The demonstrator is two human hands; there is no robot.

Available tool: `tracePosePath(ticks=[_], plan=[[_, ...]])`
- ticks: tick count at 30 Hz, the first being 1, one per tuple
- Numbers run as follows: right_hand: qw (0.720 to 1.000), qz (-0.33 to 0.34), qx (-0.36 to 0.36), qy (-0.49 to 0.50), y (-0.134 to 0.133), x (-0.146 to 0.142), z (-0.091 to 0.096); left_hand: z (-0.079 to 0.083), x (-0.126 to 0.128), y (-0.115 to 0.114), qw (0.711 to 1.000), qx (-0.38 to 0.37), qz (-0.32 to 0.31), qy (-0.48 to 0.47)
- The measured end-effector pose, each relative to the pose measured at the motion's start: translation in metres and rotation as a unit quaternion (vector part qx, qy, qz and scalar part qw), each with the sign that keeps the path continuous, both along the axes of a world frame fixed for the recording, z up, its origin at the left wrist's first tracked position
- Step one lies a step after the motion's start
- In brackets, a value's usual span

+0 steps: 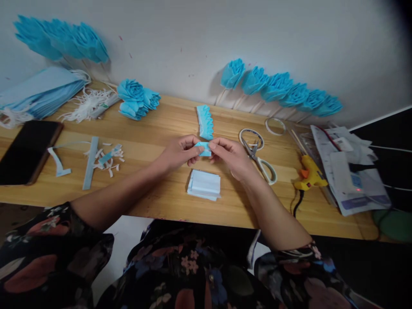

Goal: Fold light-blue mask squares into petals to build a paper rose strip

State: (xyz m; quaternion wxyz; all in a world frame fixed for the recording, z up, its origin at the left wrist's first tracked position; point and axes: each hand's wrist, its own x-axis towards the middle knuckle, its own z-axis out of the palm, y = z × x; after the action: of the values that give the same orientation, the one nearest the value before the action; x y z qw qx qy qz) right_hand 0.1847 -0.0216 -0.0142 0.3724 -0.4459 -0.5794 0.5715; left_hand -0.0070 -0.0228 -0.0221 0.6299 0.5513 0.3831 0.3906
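Note:
My left hand (180, 152) and my right hand (230, 155) meet over the middle of the wooden table (154, 128). Both pinch a small folded light-blue piece (204, 148) between thumbs and fingers. Just beyond it lies a scalloped blue strip (205, 121). Below the hands rests a stack of pale blue cut squares (204, 184).
Scissors (259, 156) and a tape ring (275, 126) lie right of my hands, then a yellow glue gun (309, 174) and papers (350, 171). Blue paper flowers (280, 88) lean on the wall; more flowers (137, 98), blue sheets (38, 94), scraps (103, 156) and a phone (27, 150) sit left.

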Motion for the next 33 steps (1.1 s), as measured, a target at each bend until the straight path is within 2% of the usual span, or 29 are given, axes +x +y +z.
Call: tracePosePath(ticks=[7,12,17,24,33], plan=[[1.000,-0.001,0.012,0.000,0.0004,0.0008,-0.0005,-0.0003,-0.0001,0.0003,1.000,-0.004,0.004,0.004],[0.999,0.021,0.004,0.026,-0.0007,0.0012,0.0038,-0.0008,-0.0012,0.0013,1.000,0.002,0.017,-0.012],[0.999,0.043,0.014,0.010,-0.0011,-0.0002,0.0032,-0.0015,-0.0008,0.0018,0.999,0.006,0.031,-0.012],[0.999,0.018,0.028,-0.026,-0.0006,-0.0002,0.0011,0.0009,-0.0007,0.0008,0.999,0.001,0.030,-0.017],[0.999,0.015,0.029,-0.023,-0.0017,-0.0010,0.0039,0.0032,0.0002,-0.0012,0.999,-0.016,0.031,-0.031]])
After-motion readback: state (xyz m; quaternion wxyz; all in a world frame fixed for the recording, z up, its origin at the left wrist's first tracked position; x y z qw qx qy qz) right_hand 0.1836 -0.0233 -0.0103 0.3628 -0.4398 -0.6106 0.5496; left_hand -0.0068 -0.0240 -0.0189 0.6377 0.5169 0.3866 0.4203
